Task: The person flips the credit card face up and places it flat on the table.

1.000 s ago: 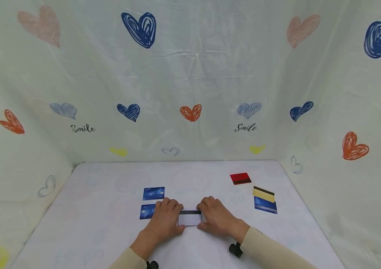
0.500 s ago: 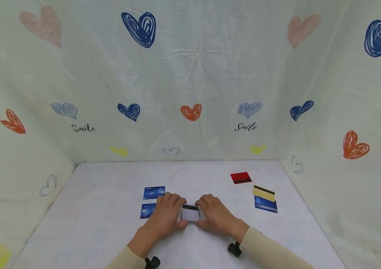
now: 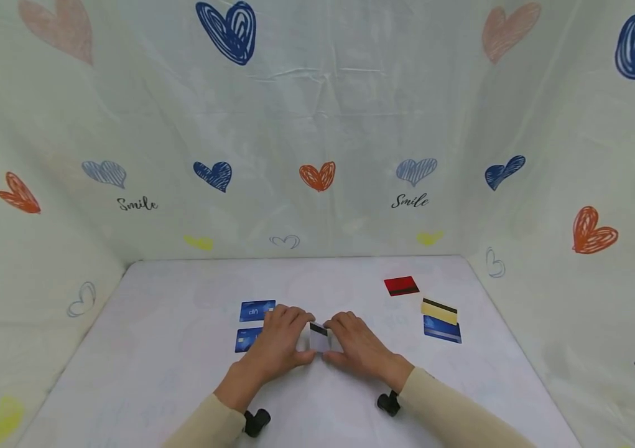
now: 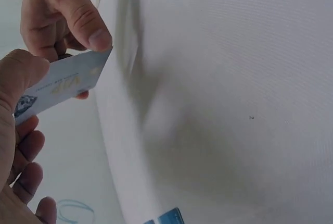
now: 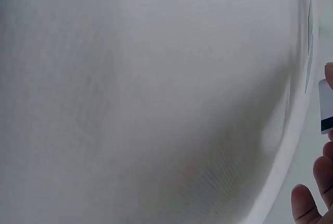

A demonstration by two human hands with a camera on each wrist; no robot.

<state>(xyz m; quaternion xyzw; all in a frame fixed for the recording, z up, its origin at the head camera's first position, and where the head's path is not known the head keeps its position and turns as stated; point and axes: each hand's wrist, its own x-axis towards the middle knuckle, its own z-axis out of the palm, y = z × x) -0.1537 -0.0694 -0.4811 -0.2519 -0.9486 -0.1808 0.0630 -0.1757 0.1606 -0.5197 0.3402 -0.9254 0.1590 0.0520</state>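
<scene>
Near edge of the table [image 3: 143, 367]: out of view. Nearest, two pale sleeves, left [image 3: 211, 420] and right [image 3: 457, 410], each with a black wrist mount [image 3: 257, 422] beside it.

Left hand [image 3: 279, 339] and right hand [image 3: 361, 347] face each other, each pinching one end of a white card [image 3: 319, 340] between thumb and fingers. Card lies right of the left hand, left of the right; neither is nearer. Long axis runs hand to hand; dark stripe along the far side, sloping down rightward. Left wrist view: gold lettering on the other face, card tilted, apparently clear of the surface.

Beyond, toward the table's left edge: lower blue card [image 3: 245, 339], partly behind the left hand; upper blue card [image 3: 256, 310] past it.
Toward the right edge: striped blue card [image 3: 442, 331], edge meeting or overlapping a yellow card [image 3: 438, 312]. Red card [image 3: 401, 286] nearer the far-right corner.

Surface white, flat, shadowed under the hands. Past the far edge, pale cloth [image 3: 362, 112] printed with hearts and "Smile"; more along both sides.
</scene>
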